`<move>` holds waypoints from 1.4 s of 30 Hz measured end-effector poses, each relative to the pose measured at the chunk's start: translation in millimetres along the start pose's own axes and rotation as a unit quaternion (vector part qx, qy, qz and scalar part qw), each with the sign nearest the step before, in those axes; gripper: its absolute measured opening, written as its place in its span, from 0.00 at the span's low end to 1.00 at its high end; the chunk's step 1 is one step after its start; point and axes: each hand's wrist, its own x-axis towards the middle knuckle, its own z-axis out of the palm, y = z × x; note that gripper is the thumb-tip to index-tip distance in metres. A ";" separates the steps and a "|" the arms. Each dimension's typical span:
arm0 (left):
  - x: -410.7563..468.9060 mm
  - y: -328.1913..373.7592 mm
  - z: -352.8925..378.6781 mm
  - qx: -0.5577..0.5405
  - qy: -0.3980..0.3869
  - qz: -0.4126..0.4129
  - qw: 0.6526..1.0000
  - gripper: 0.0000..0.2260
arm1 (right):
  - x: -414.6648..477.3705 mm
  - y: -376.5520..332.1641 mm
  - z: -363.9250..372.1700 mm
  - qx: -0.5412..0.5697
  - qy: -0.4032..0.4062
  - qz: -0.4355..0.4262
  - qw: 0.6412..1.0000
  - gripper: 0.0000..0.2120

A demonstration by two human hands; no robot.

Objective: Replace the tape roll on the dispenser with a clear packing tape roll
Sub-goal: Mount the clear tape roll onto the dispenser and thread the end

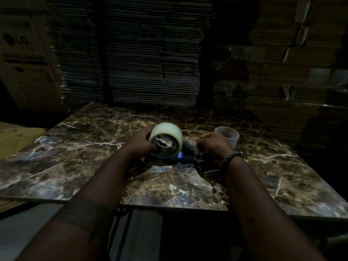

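Note:
A full clear packing tape roll [166, 131] sits on the hub of a blue tape dispenser [180, 159] that lies on the marble table [90, 140]. My left hand [142, 141] is wrapped around the roll's left side, thumb at its core. To the right, my right hand [213, 146] is closed on the dispenser's front end, where a bit of clear tape shows between the fingers. A bead bracelet circles my right wrist. An almost bare tape core [228, 135] stands on the table just behind my right hand.
Tall stacks of flattened cardboard [131, 53] rise directly behind the table. A printed carton [24, 59] stands at the left, more boxes at the right. The table's near edge runs below my forearms, with a dark metal frame under it. The scene is dim.

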 end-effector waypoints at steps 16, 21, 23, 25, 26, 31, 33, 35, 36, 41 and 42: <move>3.1 -5.8 -1.2 0.013 -0.003 -0.012 1.000 0.29 | 6.1 13.3 -9.0 -0.101 0.060 -0.013 0.993 0.05; 3.0 -6.4 -1.4 0.018 -0.001 -0.014 1.000 0.28 | 6.4 13.6 -7.0 -0.148 0.069 -0.021 0.986 0.09; 1.9 -5.3 -1.6 0.016 -0.003 -0.015 1.000 0.28 | 3.6 12.2 -5.5 -0.173 0.067 -0.024 0.982 0.10; 0.2 -3.7 -2.2 0.011 -0.003 -0.023 1.000 0.27 | 3.9 12.1 -4.0 -0.191 0.063 -0.030 0.979 0.09; -0.7 -2.7 -2.3 0.005 -0.001 -0.028 1.000 0.28 | 4.5 12.2 -3.1 -0.201 0.060 -0.035 0.977 0.09; -5.0 -0.6 -3.0 -0.024 0.010 -0.043 0.999 0.30 | 6.2 13.3 2.1 -0.227 0.048 -0.049 0.972 0.13; -6.4 0.2 -2.6 -0.028 0.009 -0.038 0.999 0.31 | 6.6 14.4 5.1 -0.244 0.049 -0.062 0.966 0.14; -8.3 2.4 -2.1 -0.034 0.012 -0.037 0.999 0.31 | 7.4 15.1 8.7 -0.268 0.057 -0.075 0.959 0.12; -8.8 3.5 -1.9 -0.037 0.013 -0.040 0.998 0.31 | 7.4 15.1 10.6 -0.284 0.062 -0.078 0.954 0.10; -10.2 4.6 -3.3 -0.009 0.025 -0.039 0.999 0.33 | 10.0 14.5 16.1 -0.329 0.077 -0.084 0.937 0.08; -10.3 4.3 -3.7 -0.003 0.026 -0.037 0.999 0.34 | 10.3 14.1 16.1 -0.332 0.079 -0.079 0.937 0.09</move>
